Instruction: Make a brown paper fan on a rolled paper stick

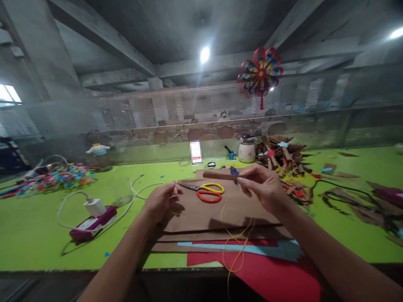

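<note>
My right hand (264, 184) is closed on a rolled brown paper stick (220, 175), held level above the brown paper sheets (220, 214). A thin yellow string (236, 247) trails down from below that hand over the red paper (267, 272). My left hand (162, 200) rests pinched on the left edge of the brown sheets; what its fingers grip is too small to make out. Scissors with a yellow and a red handle (209, 193) lie on the sheets between both hands.
On the green table (37, 235), a white charger and cable (94, 206) sit on a magenta device (92, 223) at left. Coloured paper bits (59, 176) lie far left. A pile of brown sticks (280, 155), a white jar (246, 150) and a mesh fence stand behind. Black cable (346, 193) at right.
</note>
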